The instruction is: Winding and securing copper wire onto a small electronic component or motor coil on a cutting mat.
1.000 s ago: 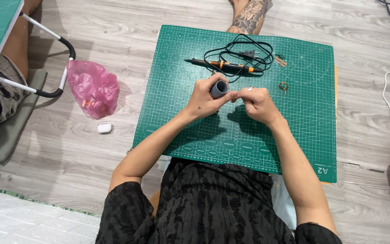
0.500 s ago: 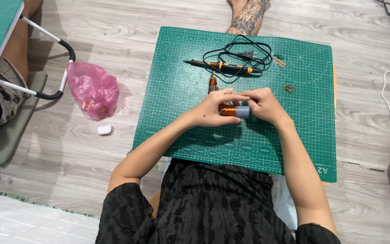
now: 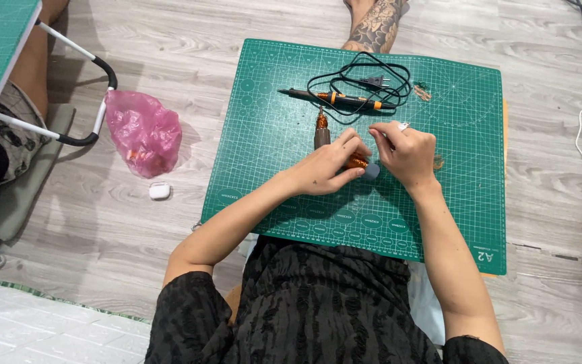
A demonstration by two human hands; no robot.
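head view: small orange-wound coil [image 3: 357,162] with grey end, both hands pinching.

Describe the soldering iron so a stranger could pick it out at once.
Start at the green cutting mat on the wood floor. Near its far edge, beyond the left hand and right hand, lies the soldering iron, a thin rod lying sideways beside its coiled black cord. Its dark body with orange bands and a pointed metal tip set it apart from the stubby copper-wound part nearer the hands.
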